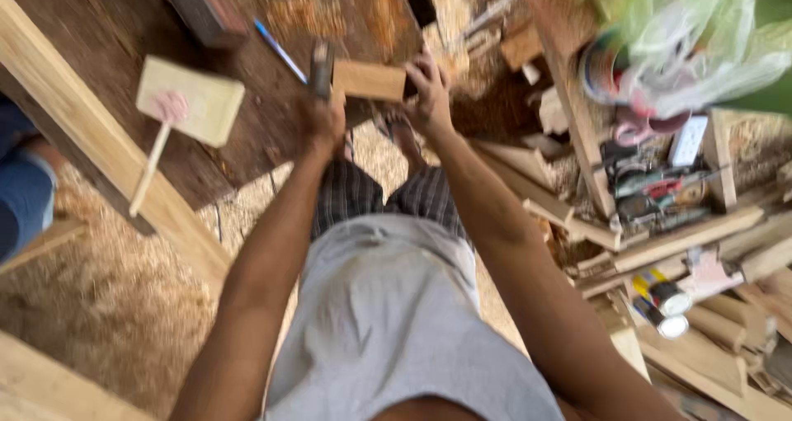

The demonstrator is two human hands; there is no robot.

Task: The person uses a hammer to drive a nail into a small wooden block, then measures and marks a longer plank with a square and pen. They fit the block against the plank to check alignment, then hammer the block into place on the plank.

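Head view: blurred frame, camera looking down past a grey shirt and checked shorts.
Left hand [323, 117]: fingers are closing round a dark, narrow tool [320, 68]; blur is hiding what kind it is.
Right hand [427, 91]: fingers are curling over the right end of a small wood block [369, 80], gripping it.
Block position: it is sitting at the edge of the dark workbench [124, 17], between the two hands, the tool just beside its left end.
Handling: the block is looking stiff, light and dry, judged easy to pinch by its ends; its sawn faces should not slip.
Bench: a blue pencil [280, 51] is lying near the tool; a pale board with a stick [189, 101] is resting well to the left.
Floor: sawdust [99, 305] is covering it.
Right side: offcuts, spray cans [662, 299] and a plastic bag [693, 42] are crowding the shelving.
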